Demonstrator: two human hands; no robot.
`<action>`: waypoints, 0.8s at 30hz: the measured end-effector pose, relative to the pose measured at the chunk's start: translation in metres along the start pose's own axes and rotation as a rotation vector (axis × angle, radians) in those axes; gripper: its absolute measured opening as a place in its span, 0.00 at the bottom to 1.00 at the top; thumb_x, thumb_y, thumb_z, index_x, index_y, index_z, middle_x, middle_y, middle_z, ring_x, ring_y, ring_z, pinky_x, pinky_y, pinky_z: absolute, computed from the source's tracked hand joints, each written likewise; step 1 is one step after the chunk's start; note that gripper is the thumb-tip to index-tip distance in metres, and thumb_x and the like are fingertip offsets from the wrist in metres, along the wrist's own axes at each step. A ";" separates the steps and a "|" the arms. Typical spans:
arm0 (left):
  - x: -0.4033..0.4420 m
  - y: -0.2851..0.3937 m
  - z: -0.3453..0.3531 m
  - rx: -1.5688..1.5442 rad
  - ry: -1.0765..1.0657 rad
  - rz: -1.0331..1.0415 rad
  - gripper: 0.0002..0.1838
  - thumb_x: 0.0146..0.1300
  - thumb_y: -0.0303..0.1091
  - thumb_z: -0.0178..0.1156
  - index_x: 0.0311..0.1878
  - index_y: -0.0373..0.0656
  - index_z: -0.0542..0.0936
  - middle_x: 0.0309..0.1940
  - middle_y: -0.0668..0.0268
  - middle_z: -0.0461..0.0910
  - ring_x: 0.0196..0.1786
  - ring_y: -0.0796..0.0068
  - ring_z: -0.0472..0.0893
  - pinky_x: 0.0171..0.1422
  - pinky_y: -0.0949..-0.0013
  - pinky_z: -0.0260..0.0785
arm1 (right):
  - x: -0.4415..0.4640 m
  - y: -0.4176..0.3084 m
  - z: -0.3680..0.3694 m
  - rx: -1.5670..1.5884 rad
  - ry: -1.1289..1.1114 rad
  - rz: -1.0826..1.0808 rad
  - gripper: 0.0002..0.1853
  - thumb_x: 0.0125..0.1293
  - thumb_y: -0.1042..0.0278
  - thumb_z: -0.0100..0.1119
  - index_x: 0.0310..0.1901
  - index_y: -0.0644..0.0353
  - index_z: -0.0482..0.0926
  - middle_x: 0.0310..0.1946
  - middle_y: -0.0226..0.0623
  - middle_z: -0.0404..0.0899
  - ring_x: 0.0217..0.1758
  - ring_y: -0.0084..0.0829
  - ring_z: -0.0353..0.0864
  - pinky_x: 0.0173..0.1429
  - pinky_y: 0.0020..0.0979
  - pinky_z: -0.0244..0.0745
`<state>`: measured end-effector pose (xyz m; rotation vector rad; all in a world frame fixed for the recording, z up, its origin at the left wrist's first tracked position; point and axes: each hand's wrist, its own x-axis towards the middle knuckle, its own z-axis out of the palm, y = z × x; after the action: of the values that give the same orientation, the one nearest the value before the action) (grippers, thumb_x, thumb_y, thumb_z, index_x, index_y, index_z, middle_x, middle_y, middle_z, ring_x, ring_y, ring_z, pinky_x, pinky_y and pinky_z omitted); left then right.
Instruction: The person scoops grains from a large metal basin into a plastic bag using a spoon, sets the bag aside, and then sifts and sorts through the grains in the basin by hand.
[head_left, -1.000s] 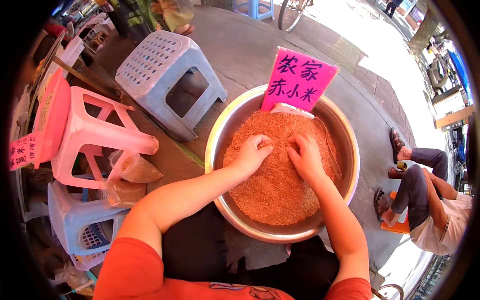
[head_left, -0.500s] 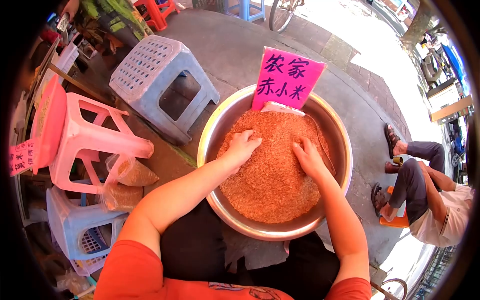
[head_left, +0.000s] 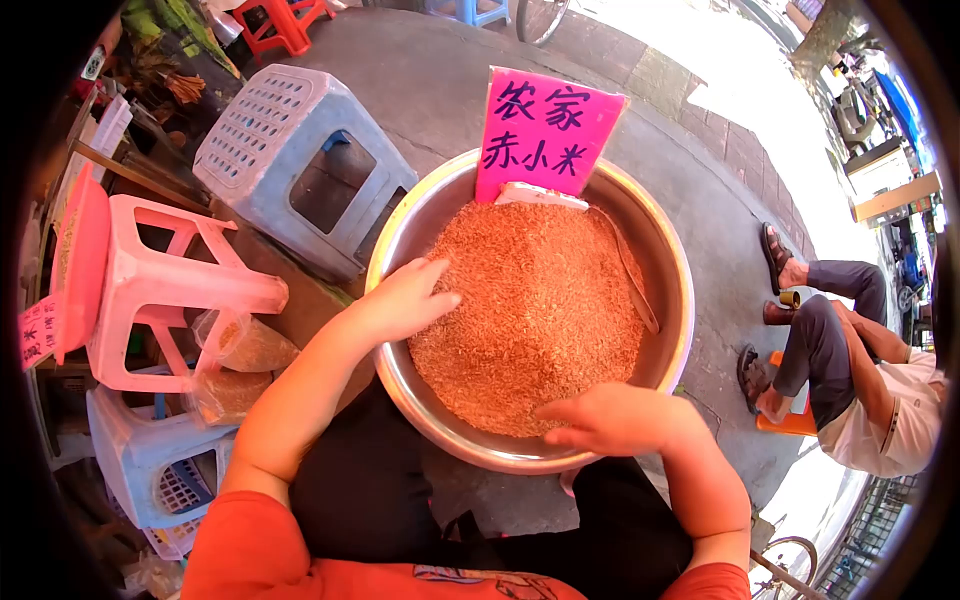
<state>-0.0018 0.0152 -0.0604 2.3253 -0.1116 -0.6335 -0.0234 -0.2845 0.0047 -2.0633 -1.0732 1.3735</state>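
A wide metal basin (head_left: 682,290) holds a heap of reddish-brown grain (head_left: 530,310), which looks like red rice. My left hand (head_left: 405,298) is at the left side of the heap, thumb and fingers apart, nothing in it. Over the near right edge of the grain is my right hand (head_left: 612,418), fingers stretched to the left and low against the heap; whether the tips touch it I cannot tell. A bright pink sign (head_left: 548,130) with black handwritten characters stands at the back of the basin. A thin brown curved strip (head_left: 637,285) lies along the heap's right side, partly buried.
Left of the basin stand a grey-blue plastic stool (head_left: 300,165) and a pink stool (head_left: 125,290). Bags of grain (head_left: 250,345) lie beside the pink stool, above a pale blue stool (head_left: 135,460). A seated person (head_left: 880,400) is at the right, with sandalled feet towards the basin.
My right hand has moved from the heap's right side to its near edge. My left hand has shifted outward to the left. The view has shifted slightly.
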 end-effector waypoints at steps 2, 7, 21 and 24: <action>-0.016 0.012 -0.001 0.233 -0.173 0.005 0.34 0.59 0.47 0.61 0.59 0.28 0.68 0.54 0.44 0.71 0.58 0.47 0.73 0.63 0.57 0.66 | 0.021 0.013 0.028 -0.018 -0.145 0.024 0.22 0.71 0.50 0.45 0.52 0.61 0.75 0.37 0.55 0.80 0.46 0.54 0.80 0.52 0.49 0.72; -0.013 0.030 0.031 0.477 -0.330 0.009 0.36 0.51 0.39 0.69 0.58 0.27 0.65 0.52 0.42 0.70 0.53 0.45 0.76 0.58 0.56 0.71 | 0.038 0.017 0.051 0.048 -0.114 0.071 0.23 0.72 0.49 0.43 0.53 0.61 0.74 0.43 0.56 0.79 0.50 0.54 0.78 0.56 0.48 0.70; -0.001 0.027 0.021 -0.009 -0.277 0.251 0.25 0.58 0.36 0.64 0.57 0.34 0.72 0.52 0.52 0.75 0.57 0.58 0.75 0.59 0.62 0.67 | 0.004 0.003 -0.031 -0.061 0.485 -0.018 0.12 0.64 0.64 0.59 0.45 0.63 0.79 0.39 0.48 0.80 0.43 0.46 0.81 0.47 0.41 0.74; 0.001 0.015 0.016 -0.051 -0.185 0.166 0.17 0.59 0.34 0.63 0.50 0.36 0.77 0.47 0.55 0.77 0.50 0.62 0.79 0.53 0.65 0.70 | 0.034 0.022 -0.031 0.011 0.894 -0.036 0.08 0.59 0.71 0.63 0.39 0.63 0.80 0.35 0.43 0.78 0.39 0.44 0.78 0.45 0.38 0.73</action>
<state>-0.0068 -0.0064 -0.0614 2.1772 -0.3656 -0.7566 0.0201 -0.2689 -0.0177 -2.2466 -0.6786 0.3160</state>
